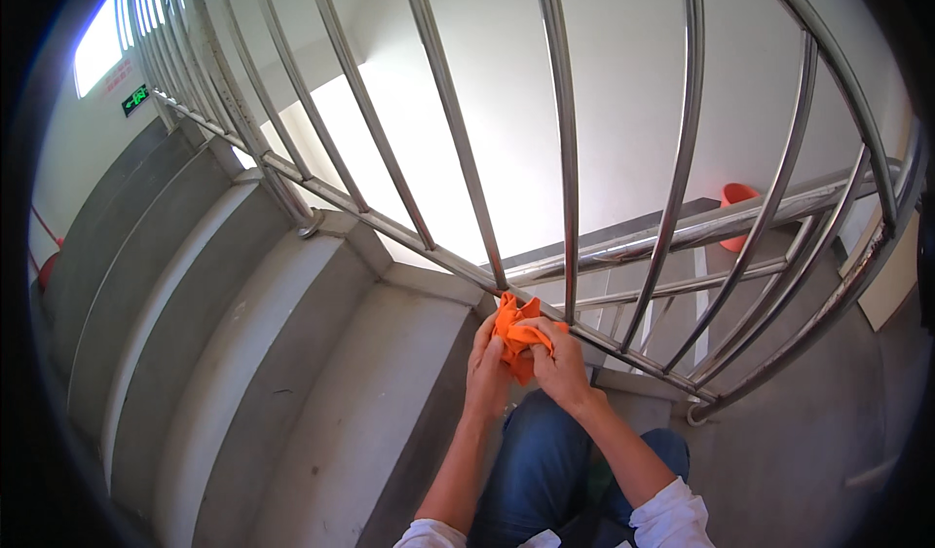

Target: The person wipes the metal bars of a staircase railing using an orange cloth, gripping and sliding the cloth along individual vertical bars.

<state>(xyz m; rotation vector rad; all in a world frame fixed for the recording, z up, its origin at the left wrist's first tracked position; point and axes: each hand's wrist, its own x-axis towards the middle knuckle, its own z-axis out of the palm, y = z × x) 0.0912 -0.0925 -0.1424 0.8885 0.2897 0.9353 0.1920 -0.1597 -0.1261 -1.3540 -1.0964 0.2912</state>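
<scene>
A crumpled orange cloth (520, 336) is bunched between my two hands above my bent knees. My left hand (485, 362) grips its left side. On the right, my right hand (561, 362) pinches the cloth with curled fingers. Just beyond the cloth runs the lower rail (453, 264) of a stainless steel stair railing, close to the foot of an upright bar (561, 146). Whether the cloth touches the rail, I cannot tell.
Grey concrete steps (365, 380) climb to the left. A curved end post (825, 314) bounds the railing at right. Beyond the bars, a second handrail (701, 234) slopes past an orange-red bucket (738, 196). A green exit sign (136, 101) hangs at upper left.
</scene>
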